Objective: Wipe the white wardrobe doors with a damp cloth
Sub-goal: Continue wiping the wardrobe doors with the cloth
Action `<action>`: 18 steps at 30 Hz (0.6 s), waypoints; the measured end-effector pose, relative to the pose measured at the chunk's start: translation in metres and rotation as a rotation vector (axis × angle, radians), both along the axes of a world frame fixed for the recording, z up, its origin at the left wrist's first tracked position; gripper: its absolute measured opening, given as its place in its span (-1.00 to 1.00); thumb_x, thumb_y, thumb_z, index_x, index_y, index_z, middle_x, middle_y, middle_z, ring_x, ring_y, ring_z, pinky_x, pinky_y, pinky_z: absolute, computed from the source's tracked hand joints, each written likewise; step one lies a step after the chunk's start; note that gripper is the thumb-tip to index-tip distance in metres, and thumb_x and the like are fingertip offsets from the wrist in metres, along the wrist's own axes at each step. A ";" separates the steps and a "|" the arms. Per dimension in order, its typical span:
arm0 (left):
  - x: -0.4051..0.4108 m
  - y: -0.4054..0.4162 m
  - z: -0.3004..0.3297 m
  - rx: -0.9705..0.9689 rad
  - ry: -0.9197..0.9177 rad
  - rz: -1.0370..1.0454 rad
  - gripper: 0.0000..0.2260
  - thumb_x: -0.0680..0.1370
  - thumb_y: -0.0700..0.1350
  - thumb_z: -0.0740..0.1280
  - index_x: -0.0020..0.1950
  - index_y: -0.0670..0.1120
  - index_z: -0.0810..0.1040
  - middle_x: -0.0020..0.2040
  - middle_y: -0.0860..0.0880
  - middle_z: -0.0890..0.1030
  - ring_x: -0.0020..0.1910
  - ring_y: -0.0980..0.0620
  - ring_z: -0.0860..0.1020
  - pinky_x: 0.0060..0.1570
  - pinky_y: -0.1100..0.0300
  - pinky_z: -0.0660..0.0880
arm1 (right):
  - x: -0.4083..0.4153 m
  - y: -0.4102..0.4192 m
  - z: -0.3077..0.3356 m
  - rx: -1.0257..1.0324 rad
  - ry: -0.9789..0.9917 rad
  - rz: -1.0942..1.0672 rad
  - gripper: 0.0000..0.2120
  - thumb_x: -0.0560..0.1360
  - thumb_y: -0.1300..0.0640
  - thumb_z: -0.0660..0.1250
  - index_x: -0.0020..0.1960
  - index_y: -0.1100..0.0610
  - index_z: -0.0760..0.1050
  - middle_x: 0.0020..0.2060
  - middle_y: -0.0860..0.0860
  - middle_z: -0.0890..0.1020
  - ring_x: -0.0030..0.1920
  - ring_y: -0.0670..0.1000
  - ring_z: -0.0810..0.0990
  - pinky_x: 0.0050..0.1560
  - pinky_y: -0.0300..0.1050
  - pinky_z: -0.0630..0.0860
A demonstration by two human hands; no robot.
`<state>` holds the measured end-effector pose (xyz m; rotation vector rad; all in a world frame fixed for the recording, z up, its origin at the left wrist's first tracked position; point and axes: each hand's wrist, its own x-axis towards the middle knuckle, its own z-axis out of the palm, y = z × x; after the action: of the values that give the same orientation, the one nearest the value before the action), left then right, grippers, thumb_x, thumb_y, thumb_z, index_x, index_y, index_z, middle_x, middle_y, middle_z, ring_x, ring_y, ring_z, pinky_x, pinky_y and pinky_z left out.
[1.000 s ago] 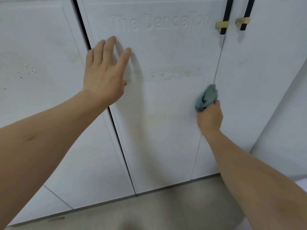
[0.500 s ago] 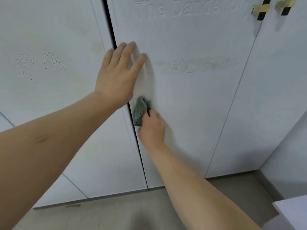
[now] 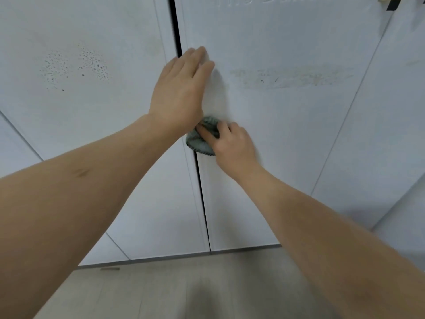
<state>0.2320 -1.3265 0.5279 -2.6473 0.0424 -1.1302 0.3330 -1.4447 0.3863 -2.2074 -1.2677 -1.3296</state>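
Note:
The white wardrobe doors fill the view; the middle door (image 3: pixel 287 139) carries a long yellowish smear (image 3: pixel 292 75). My left hand (image 3: pixel 181 93) lies flat with straight fingers on the middle door's left edge, beside the dark gap (image 3: pixel 202 203). Just under its wrist, my right hand (image 3: pixel 232 143) grips a bunched grey-green cloth (image 3: pixel 200 143) and presses it on the door's left edge, over the gap. Part of the cloth is hidden by both hands.
The left door (image 3: pixel 87 125) shows a patch of small dark specks (image 3: pixel 76 65). A further white door (image 3: pixel 388 125) stands on the right, with a black and brass handle (image 3: pixel 391 2) at the top edge. Pale floor (image 3: pixel 161 293) runs below the doors.
My right hand has carried the cloth from the middle door's right edge across to its left edge, under my left hand. The view has shifted left and down.

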 end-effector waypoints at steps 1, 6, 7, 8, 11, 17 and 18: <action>-0.001 -0.002 -0.005 -0.007 0.015 0.016 -0.34 0.33 -0.40 0.19 0.45 -0.24 0.39 0.53 -0.27 0.32 0.51 -0.29 0.29 0.46 -0.18 0.25 | -0.001 -0.004 -0.019 -0.050 -0.002 0.003 -0.33 0.42 0.32 0.13 0.47 -0.09 0.44 -0.11 0.12 0.51 -0.20 0.17 0.44 -0.26 0.01 0.37; -0.009 -0.009 -0.024 0.185 0.150 0.005 -0.36 0.38 -0.41 0.11 0.50 -0.30 0.31 0.56 -0.32 0.23 0.55 -0.32 0.19 0.52 -0.22 0.12 | 0.008 -0.038 -0.099 -0.386 0.001 0.022 -0.37 0.38 0.26 0.34 0.41 -0.12 0.48 -0.09 0.10 0.54 -0.25 0.16 0.49 -0.20 0.03 0.43; -0.008 -0.011 -0.027 0.262 0.192 -0.020 -0.39 0.40 -0.38 0.07 0.48 -0.31 0.33 0.56 -0.34 0.22 0.55 -0.33 0.20 0.51 -0.23 0.13 | 0.009 -0.045 -0.104 -0.421 0.005 0.011 -0.38 0.36 0.24 0.38 0.39 -0.12 0.50 -0.10 0.10 0.55 -0.28 0.16 0.49 -0.20 0.03 0.44; -0.007 -0.014 -0.030 0.307 0.228 -0.034 -0.41 0.41 -0.36 0.05 0.46 -0.31 0.35 0.55 -0.35 0.22 0.54 -0.34 0.21 0.49 -0.24 0.15 | 0.011 -0.050 -0.104 -0.433 0.005 0.003 -0.38 0.35 0.23 0.42 0.37 -0.12 0.52 -0.13 0.10 0.55 -0.30 0.15 0.49 -0.21 0.02 0.44; 0.000 -0.026 -0.035 0.298 0.263 0.023 -0.46 0.39 -0.40 0.18 0.40 -0.29 0.39 0.56 -0.36 0.20 0.53 -0.35 0.21 0.47 -0.20 0.22 | 0.021 -0.064 -0.066 -0.306 -0.038 -0.037 -0.41 0.38 0.27 0.38 0.37 -0.09 0.53 -0.21 0.11 0.52 -0.37 0.12 0.44 -0.28 0.01 0.39; 0.009 -0.041 -0.044 0.165 0.192 0.064 -0.35 0.34 -0.44 0.25 0.46 -0.30 0.31 0.56 -0.34 0.17 0.52 -0.36 0.19 0.49 -0.18 0.19 | 0.073 -0.137 0.046 0.105 0.118 -0.217 -0.31 0.41 0.13 0.42 0.51 -0.06 0.35 -0.08 0.21 0.53 -0.28 0.20 0.50 -0.25 0.02 0.39; 0.010 -0.039 -0.046 0.144 0.186 0.065 -0.32 0.34 -0.44 0.27 0.48 -0.29 0.28 0.56 -0.33 0.16 0.53 -0.36 0.17 0.50 -0.18 0.18 | 0.080 -0.151 0.044 0.133 0.202 -0.252 -0.26 0.41 0.09 0.47 0.54 -0.06 0.30 -0.04 0.22 0.53 -0.23 0.21 0.51 -0.23 0.03 0.42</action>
<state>0.2418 -1.3659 0.4814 -2.5962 0.0693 -0.8252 0.4125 -1.5955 0.4301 -2.3935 -0.8285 -1.1970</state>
